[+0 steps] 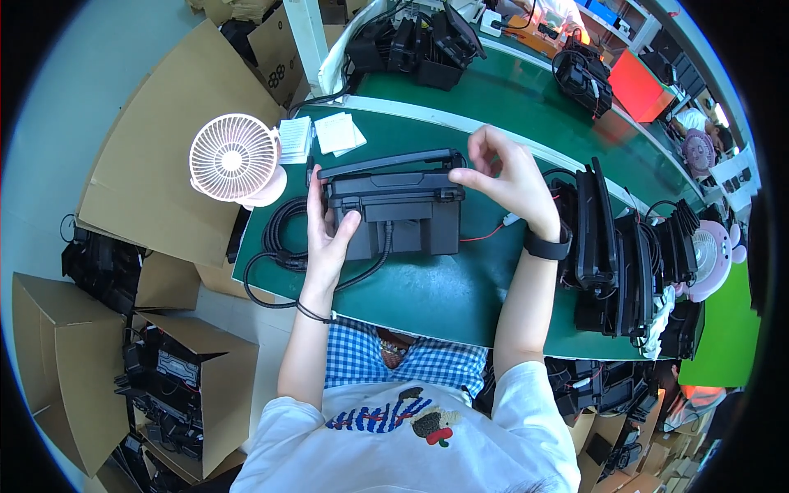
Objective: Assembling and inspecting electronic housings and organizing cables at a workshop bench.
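A black boxy device (400, 215) with a flat panel along its top edge rests on the green table (427, 292). My left hand (326, 230) grips its left end, thumb lying on the front face. My right hand (508, 177) hovers at the upper right corner of the device, fingers pinched at the panel's end; a black watch is on that wrist. A black cable (283, 246) coils from the device's left side, and a thin red wire (485, 237) leaves its right side toward a white connector.
A pale pink desk fan (236, 160) stands at the table's left corner beside white paper pads (337, 133). A row of black devices (625, 263) lines the right; more sit at the back (415, 45). Cardboard boxes (168, 394) fill the floor at left.
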Tool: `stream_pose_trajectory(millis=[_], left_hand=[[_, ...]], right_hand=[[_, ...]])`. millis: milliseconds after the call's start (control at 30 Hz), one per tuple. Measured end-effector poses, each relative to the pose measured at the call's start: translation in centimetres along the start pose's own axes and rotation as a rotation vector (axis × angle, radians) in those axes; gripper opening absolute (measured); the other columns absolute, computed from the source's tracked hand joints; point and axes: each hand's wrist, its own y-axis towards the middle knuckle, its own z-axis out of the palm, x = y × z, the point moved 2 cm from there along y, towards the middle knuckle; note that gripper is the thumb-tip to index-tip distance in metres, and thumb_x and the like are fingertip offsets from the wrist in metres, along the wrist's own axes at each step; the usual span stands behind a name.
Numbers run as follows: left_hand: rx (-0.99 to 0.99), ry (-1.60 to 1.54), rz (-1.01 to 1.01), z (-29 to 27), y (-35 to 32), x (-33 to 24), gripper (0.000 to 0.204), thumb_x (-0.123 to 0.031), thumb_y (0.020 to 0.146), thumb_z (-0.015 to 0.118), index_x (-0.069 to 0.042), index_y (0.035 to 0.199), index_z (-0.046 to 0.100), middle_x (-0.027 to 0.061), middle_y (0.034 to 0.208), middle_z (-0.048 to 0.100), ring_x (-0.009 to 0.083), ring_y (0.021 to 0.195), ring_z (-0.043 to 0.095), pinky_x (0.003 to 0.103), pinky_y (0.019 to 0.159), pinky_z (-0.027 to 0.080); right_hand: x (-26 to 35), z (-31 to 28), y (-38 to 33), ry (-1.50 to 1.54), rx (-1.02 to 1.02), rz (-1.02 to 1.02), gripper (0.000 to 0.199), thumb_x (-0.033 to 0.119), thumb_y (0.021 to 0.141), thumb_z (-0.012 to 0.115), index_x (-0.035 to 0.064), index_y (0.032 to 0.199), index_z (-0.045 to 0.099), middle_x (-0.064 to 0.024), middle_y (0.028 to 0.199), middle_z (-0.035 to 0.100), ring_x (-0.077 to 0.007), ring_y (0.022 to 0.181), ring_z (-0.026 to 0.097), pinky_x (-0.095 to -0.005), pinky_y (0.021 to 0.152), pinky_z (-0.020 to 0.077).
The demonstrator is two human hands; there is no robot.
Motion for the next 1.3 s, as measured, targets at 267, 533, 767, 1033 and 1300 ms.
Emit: stream_pose_trajectory(millis=[267, 533, 767, 1033, 1300], left_hand=[[-0.003, -0.005, 0.008, 0.2, 0.2, 0.1, 0.089, -0.03, 0.087, 0.067, -0.017, 0.154, 0.01, 0.0177, 0.156, 0.012, 0.0349, 0.142, 0.023, 0.047, 0.113, 0.027], [-0.006, -0.03, 0.015, 0.6, -0.2, -0.3, 0.084, -0.025, 0.09, 0.062, -0.015, 0.154, 0.009, 0.0153, 0.157, 0.012, 0.0313, 0.141, 0.026, 0.042, 0.113, 0.028], [-0.022, 0.019, -0.011, 0.7, -0.1, 0.0, 0.086, -0.03, 0.09, 0.062, -0.016, 0.154, 0.007, 0.0149, 0.155, 0.017, 0.0312, 0.14, 0.027, 0.042, 0.113, 0.028], [-0.019, -0.028, 0.008, 0.7, 0.0, 0.0, 0.084, -0.025, 0.091, 0.063, -0.014, 0.154, 0.009, 0.0164, 0.156, 0.017, 0.0309, 0.141, 0.026, 0.041, 0.114, 0.027], [-0.15, 0.365, 0.23, 0.4, -0.9, -0.5, 0.075, -0.02, 0.087, 0.068, -0.011, 0.15, 0.027, 0.0182, 0.151, 0.027, 0.0331, 0.138, 0.033, 0.044, 0.111, 0.031]], right_hand=[[-1.3, 1.4, -0.2, -0.08, 0.249, 0.114, 0.109, 0.061, 0.066, 0.077, 0.0097, 0.149, 0.028, -0.0275, 0.133, 0.051, -0.0419, 0.124, 0.049, -0.0434, 0.106, 0.0382], [-2.3, 2.4, 0.3, 0.094, 0.309, 0.001, 0.11, 0.053, 0.06, 0.083, 0.0082, 0.147, 0.031, -0.0232, 0.145, 0.039, -0.037, 0.135, 0.038, -0.0409, 0.111, 0.0316], [-2.2, 2.8, 0.4, 0.13, 0.297, -0.046, 0.097, 0.035, 0.06, 0.088, 0.0094, 0.139, 0.039, -0.0152, 0.133, 0.049, -0.0304, 0.124, 0.047, -0.0375, 0.106, 0.0369], [-2.5, 2.9, 0.5, 0.096, 0.271, -0.071, 0.094, 0.031, 0.061, 0.089, 0.0084, 0.139, 0.04, -0.0146, 0.13, 0.051, -0.0281, 0.122, 0.048, -0.0363, 0.103, 0.0395], [-2.5, 2.8, 0.5, 0.033, 0.301, -0.031, 0.097, 0.033, 0.06, 0.089, 0.0122, 0.14, 0.04, -0.0128, 0.126, 0.053, -0.0253, 0.112, 0.055, -0.0358, 0.087, 0.0521]])
